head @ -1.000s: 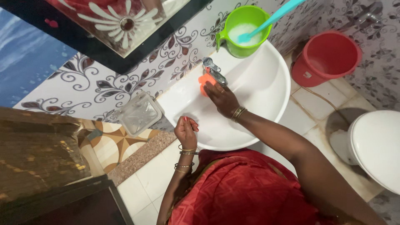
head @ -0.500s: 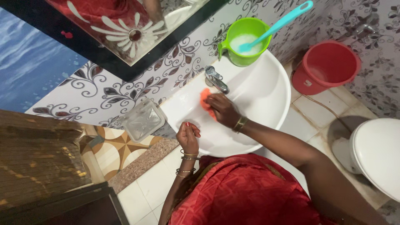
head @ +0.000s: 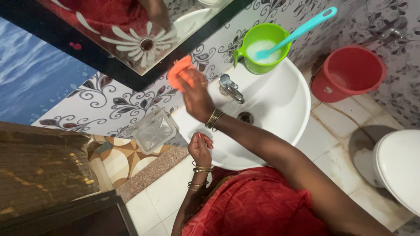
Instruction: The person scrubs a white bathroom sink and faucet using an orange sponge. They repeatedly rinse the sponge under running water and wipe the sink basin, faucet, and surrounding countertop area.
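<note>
Since half a second ago the right hand [head: 195,97] has lifted out of the basin, away from the spot beside the tap, and now presses the orange scrub pad [head: 180,71] against the patterned wall tile [head: 131,94] just under the black edge of the mirror [head: 131,39]. Its fingers [head: 189,83] are closed on the pad, which shows bunched above the knuckles (only its upper part is visible; the rest is hidden by the hand). The forearm crosses over the left part of the white washbasin [head: 280,109], bangles at the wrist.

The left hand [head: 200,146] rests on the near rim of the basin, fingers curled down over the edge, holding nothing else. It has barely shifted.

A chrome tap [head: 230,88] stands at the back of the basin, just right of the right wrist, with the drain [head: 246,117] in front of it. A green jug [head: 262,43] of foamy liquid sits on the back rim, a turquoise brush handle [head: 302,29] leaning out of it. A clear plastic soap tray [head: 154,130] hangs on the wall left of the basin. A red bucket [head: 350,72] stands on the floor to the right, and a white toilet [head: 400,168] is at the right edge.
</note>
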